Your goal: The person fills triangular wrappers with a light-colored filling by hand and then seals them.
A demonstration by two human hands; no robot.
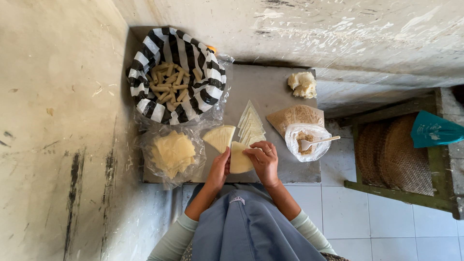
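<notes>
Head view: both hands are working at the near edge of a grey table (270,92). Left hand (220,169) and right hand (263,162) are each gripping 1 pale wrapper sheet (239,159) between them. Just far of it, a wrapper wedge (220,137) and fanned triangles (251,125) are lying. Far left, a striped basket (145,53) is holding rolled sticks (169,82). Right, a plastic bag (309,133) is holding filling and a spoon (319,141).

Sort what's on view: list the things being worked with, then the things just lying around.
In use: pastry wedge held by left hand and right hand; stacked wedges; filling bag with spoon; striped bowl of rolls.

Lying about: green chair; teal bag.
</notes>
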